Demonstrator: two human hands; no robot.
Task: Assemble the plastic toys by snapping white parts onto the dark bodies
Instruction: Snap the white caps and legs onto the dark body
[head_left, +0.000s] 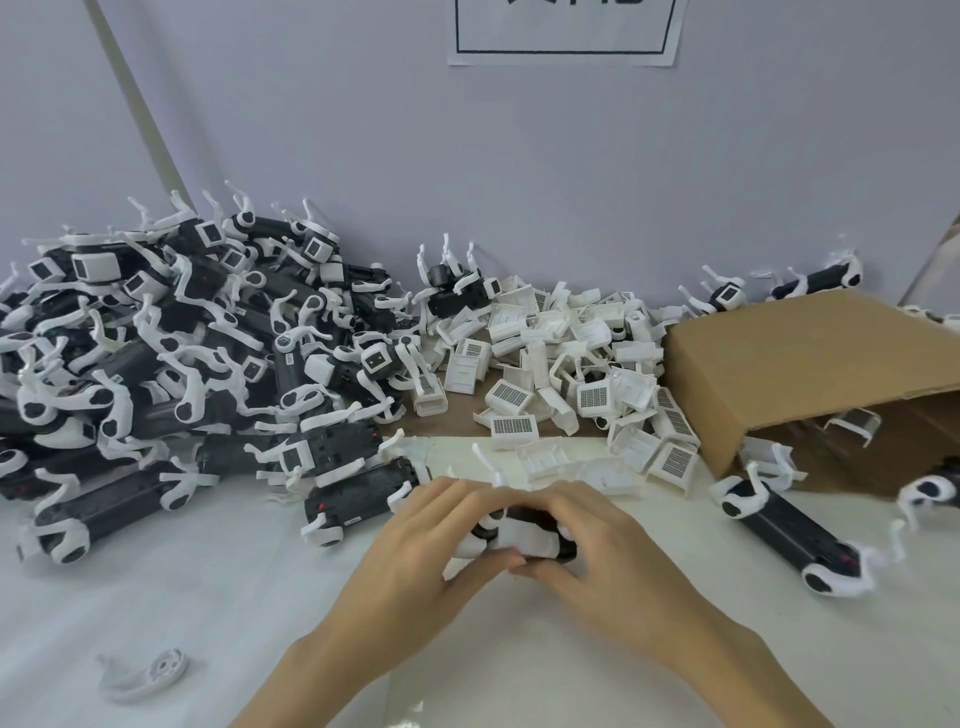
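Both hands meet at the table's centre around one dark toy body (530, 519) that carries a white part (524, 538) across its middle. My left hand (431, 551) grips its left end, thumb underneath and fingers curled over the top. My right hand (597, 545) grips the right end the same way. Most of the body is hidden under my fingers. A heap of loose white parts (566, 364) lies behind the hands.
A large pile of black-and-white toys (171, 364) fills the left side. An open cardboard box (810, 369) lies on its side at the right. A dark toy body with white legs (795, 535) lies in front of it. One loose white piece (145, 673) rests near left.
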